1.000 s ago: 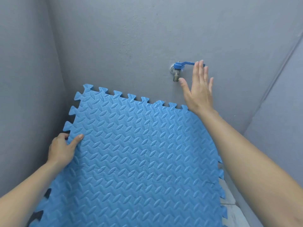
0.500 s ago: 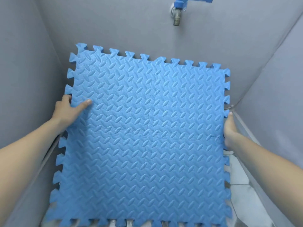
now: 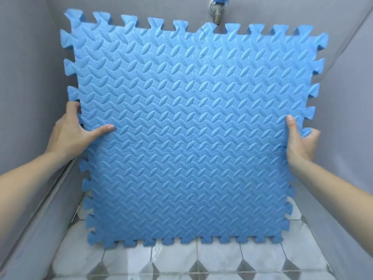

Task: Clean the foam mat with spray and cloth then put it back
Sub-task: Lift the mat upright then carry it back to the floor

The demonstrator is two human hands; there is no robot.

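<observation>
1. Fingers (image 3: 77, 106) of the left hand (image 3: 70, 132) curl round the left edge of a blue foam mat (image 3: 191, 128), thumb pressed flat on its front face.
2. Fingers (image 3: 312, 134) of the right hand (image 3: 300, 142) wrap behind the right edge, thumb lying up the front; both hands are closed on the mat.
3. Bare forearms reach in from the lower corners.
4. Pale tiled floor (image 3: 181, 261) with grey diamond insets lies below the mat's bottom edge; whether the edge touches it cannot be told.
5. Square in outline, the mat stands roughly upright facing the viewer, with no clear long axis. It has jigsaw-tooth edges, a raised leaf-like pattern and faint seams crossing at its middle. No brand, label or writing can be read.
6. Grey walls (image 3: 30, 67) close in on three sides.
7. Farthest, a metal tap (image 3: 218, 15) with a blue top juts from the back wall above the mat's top edge.
</observation>
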